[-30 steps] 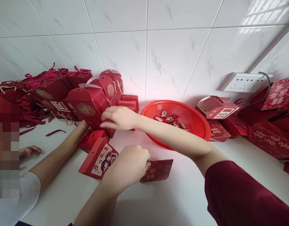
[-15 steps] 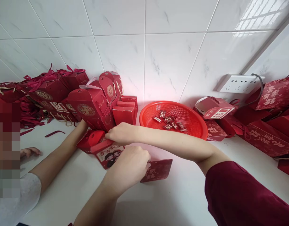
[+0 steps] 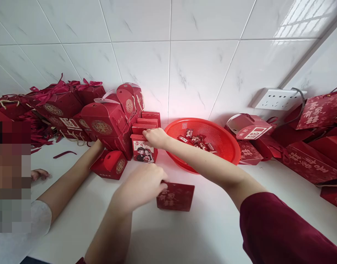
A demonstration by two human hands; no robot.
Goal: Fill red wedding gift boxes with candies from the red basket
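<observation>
Gripping a dark-red printed piece point(image 3: 177, 198) by its upper left corner, the left hand point(image 3: 143, 185) is nearest. Farther, the right hand point(image 3: 157, 138) grasps the top of a red box with a couple picture point(image 3: 144, 150), standing before similar boxes point(image 3: 142, 127); its inside cannot be seen. Beside it, a red basket point(image 3: 226, 146) contains small wrapped pieces point(image 3: 196, 139), partly hidden by the right forearm point(image 3: 207, 161). Rightmost bags point(image 3: 321, 112) are cut off.
</observation>
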